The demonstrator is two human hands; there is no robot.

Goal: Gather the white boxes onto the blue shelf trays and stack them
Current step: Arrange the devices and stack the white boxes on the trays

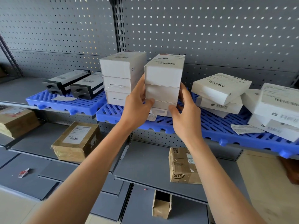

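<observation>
Head view: left hand (137, 101) and right hand (186, 109) clasp white box stack (162, 84) from both sides, thumbs across front, on blue tray (210, 125) beside second stack (120, 78). Advice: squeeze evenly, square edges, keep top box from sliding.

even daylight; soft shadows, mild blur throughout; wide-angle bending at the edges
</observation>
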